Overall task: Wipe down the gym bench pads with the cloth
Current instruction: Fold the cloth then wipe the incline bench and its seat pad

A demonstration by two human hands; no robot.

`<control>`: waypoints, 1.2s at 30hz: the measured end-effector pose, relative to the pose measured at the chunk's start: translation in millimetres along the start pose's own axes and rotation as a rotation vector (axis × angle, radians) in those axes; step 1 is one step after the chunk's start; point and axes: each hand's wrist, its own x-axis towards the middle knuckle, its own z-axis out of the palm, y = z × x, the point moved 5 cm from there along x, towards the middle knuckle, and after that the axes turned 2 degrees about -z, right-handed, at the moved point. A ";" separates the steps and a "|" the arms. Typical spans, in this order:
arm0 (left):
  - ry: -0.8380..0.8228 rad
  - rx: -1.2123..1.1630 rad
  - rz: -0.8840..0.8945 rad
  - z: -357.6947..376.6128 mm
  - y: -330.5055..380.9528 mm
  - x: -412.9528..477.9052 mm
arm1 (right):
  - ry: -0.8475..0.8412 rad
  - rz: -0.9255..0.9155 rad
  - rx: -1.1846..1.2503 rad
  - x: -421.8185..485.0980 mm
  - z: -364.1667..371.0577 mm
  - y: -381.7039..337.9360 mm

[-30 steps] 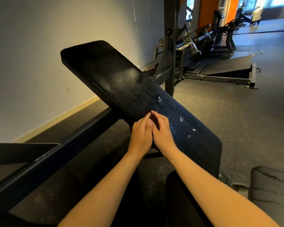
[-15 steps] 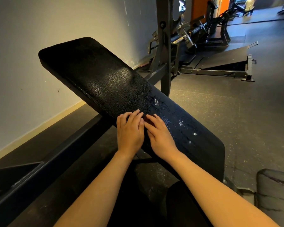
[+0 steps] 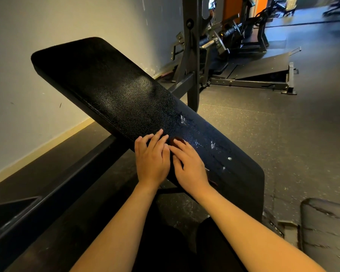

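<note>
Palms down, left hand (image 3: pixel 152 160) and right hand (image 3: pixel 191 168) press one bench pad (image 3: pixel 110 91).

Bare pad (image 3: pixel 114 91) lies open ahead — upright post (image 3: pixel 191 55) flanks its right.

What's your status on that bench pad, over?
Left hand and right hand flat, side by side, pressing cloth on pad. Cloth mostly hidden. Wet spots beyond right hand. Nothing in the way.

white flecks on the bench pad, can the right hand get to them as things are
Probably yes: the white flecks lie just beside the right hand on the bench pad, with only bare pad between.
</note>
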 end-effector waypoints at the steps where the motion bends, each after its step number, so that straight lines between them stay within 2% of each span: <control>1: -0.006 0.002 0.001 0.1 -0.1 -0.1 | -0.023 -0.009 -0.010 4.1 0.7 4.2; 4: -0.022 0.001 -0.005 0.3 -0.8 -0.4 | -0.050 0.026 -0.045 28.0 -3.5 26.2; 8: -0.037 0.003 -0.022 -0.1 -0.8 -1.1 | 0.042 0.261 -0.007 44.6 -11.6 39.3; 10: -0.030 -0.008 -0.026 -0.7 -0.1 -0.5 | 0.045 0.228 -0.001 40.3 -6.7 23.9; 13: -0.027 -0.029 -0.034 -1.4 0.7 -0.5 | -0.048 0.048 0.026 27.1 2.7 1.1; 16: -0.066 -0.016 -0.025 -1.7 0.9 -0.7 | -0.134 -0.099 -0.042 32.4 -1.5 14.2; 18: -0.101 -0.003 -0.026 -2.5 0.7 -0.5 | -0.098 -0.029 -0.138 42.8 -8.1 35.7; 21: -0.139 0.040 -0.038 -4.6 1.3 2.2 | 0.006 0.232 -0.063 49.0 -10.1 45.9; 25: -0.142 0.157 -0.020 -9.9 10.0 21.7 | -0.055 0.052 -0.027 53.0 6.1 18.8; 29: -0.310 0.263 0.018 2.8 21.2 63.8 | -0.147 -0.037 0.019 69.3 1.8 32.0; 31: -0.342 0.292 0.033 10.8 24.5 76.8 | -0.097 0.021 -0.056 80.0 -5.0 50.8; 34: -0.339 0.377 0.092 20.0 26.7 72.8 | 0.027 0.265 -0.035 90.7 -16.6 76.6; 36: -0.288 0.399 0.110 21.3 26.7 67.3 | 0.036 0.276 -0.005 91.5 -12.2 71.0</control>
